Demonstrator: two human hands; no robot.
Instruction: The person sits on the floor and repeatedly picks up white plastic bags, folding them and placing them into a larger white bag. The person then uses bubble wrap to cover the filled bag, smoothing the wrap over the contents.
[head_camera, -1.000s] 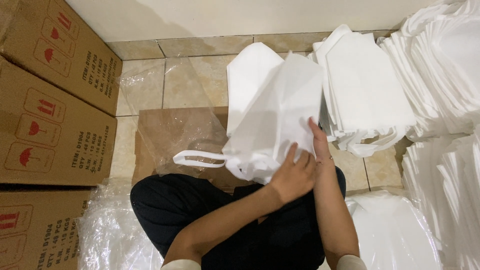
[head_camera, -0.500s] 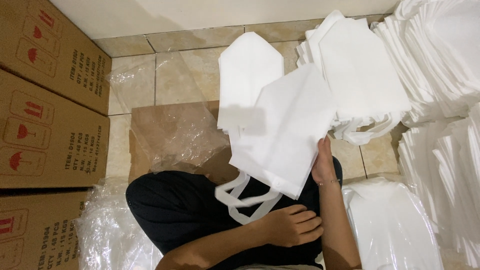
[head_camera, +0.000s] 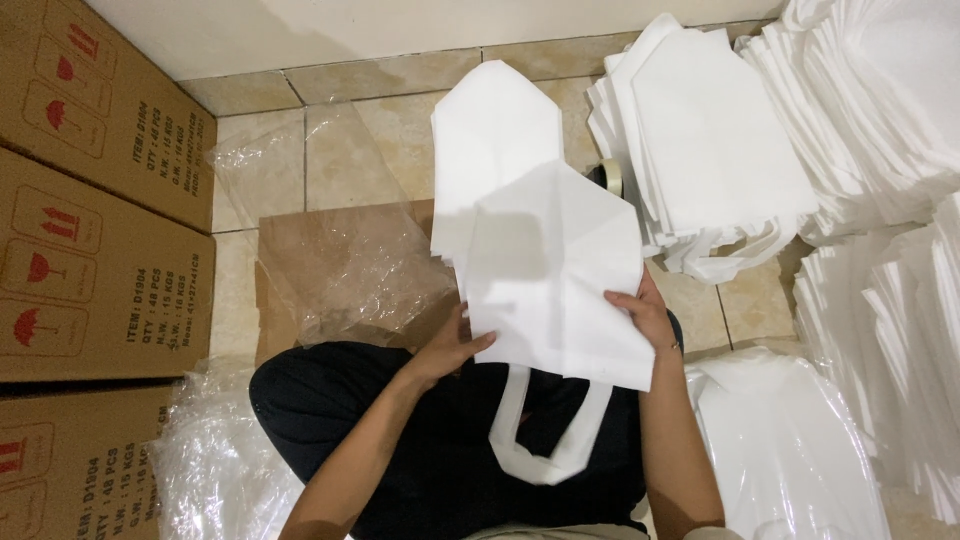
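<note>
I hold a white fabric bag (head_camera: 560, 280) flat in front of me, its looped handles (head_camera: 545, 450) hanging down over my dark trousers. My left hand (head_camera: 447, 347) grips its lower left edge. My right hand (head_camera: 645, 315) grips its right edge, fingers on top of the cloth. Under it, further away on the floor, lies a folded white bag (head_camera: 490, 130) with a pointed top.
Brown cardboard boxes (head_camera: 95, 200) are stacked at the left. A flat cardboard sheet under clear plastic film (head_camera: 345, 265) lies on the tiled floor. Stacks of white bags (head_camera: 720, 150) fill the right side. A tape roll (head_camera: 607, 176) peeks out beside them. Crumpled plastic (head_camera: 200, 460) sits lower left.
The bag has been turned and spread flat, handles now hanging toward me. My left hand moved up from my lap to the bag's lower left edge.
</note>
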